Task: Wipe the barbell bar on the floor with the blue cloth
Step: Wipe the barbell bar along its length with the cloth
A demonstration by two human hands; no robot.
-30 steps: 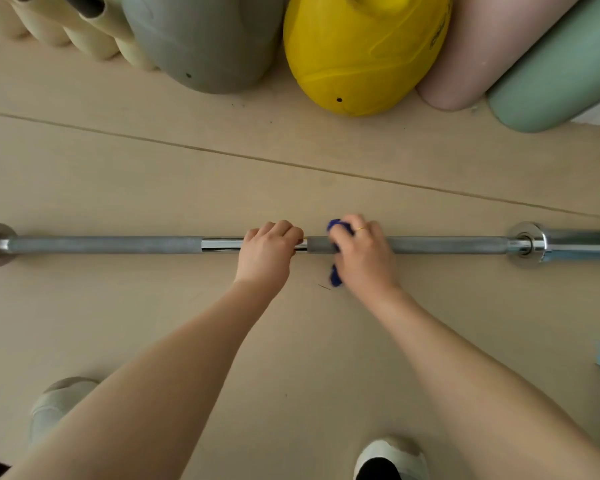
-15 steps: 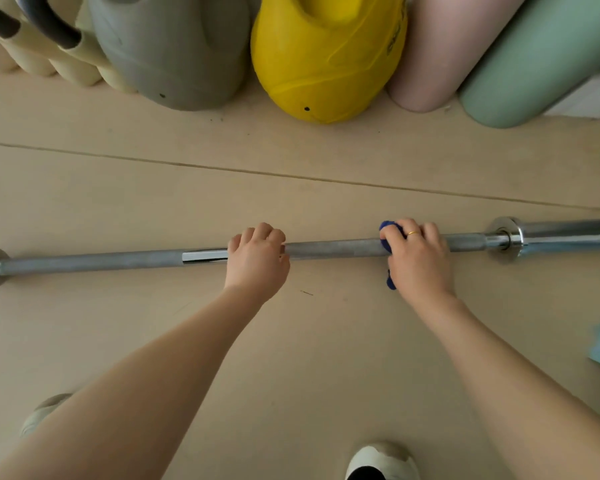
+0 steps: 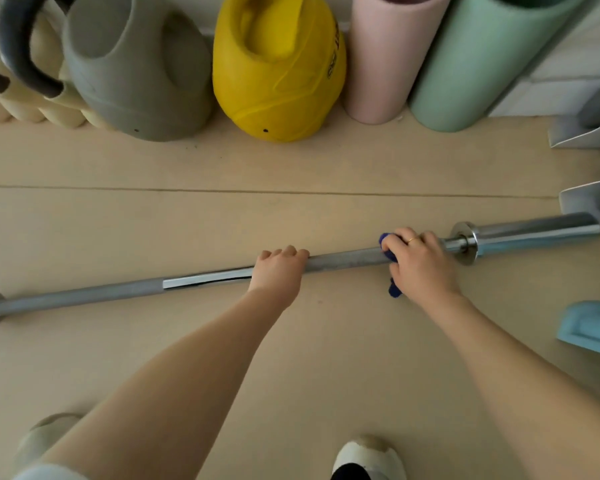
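Bar (image 3: 343,263) lies across floor (image 3: 326,358), tilted up to right. Left hand (image 3: 278,273) curled over bar near middle, gripping it. Right hand (image 3: 421,263) wraps blue cloth (image 3: 388,255) round bar just left of collar (image 3: 465,242); cloth end hangs below at wrist. Kettlebells (image 3: 278,67) and rolled mats (image 3: 385,57) behind.

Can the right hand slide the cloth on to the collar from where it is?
Probably yes. The right hand grips the blue cloth round the bar just short of the collar, with only bare shaft between.
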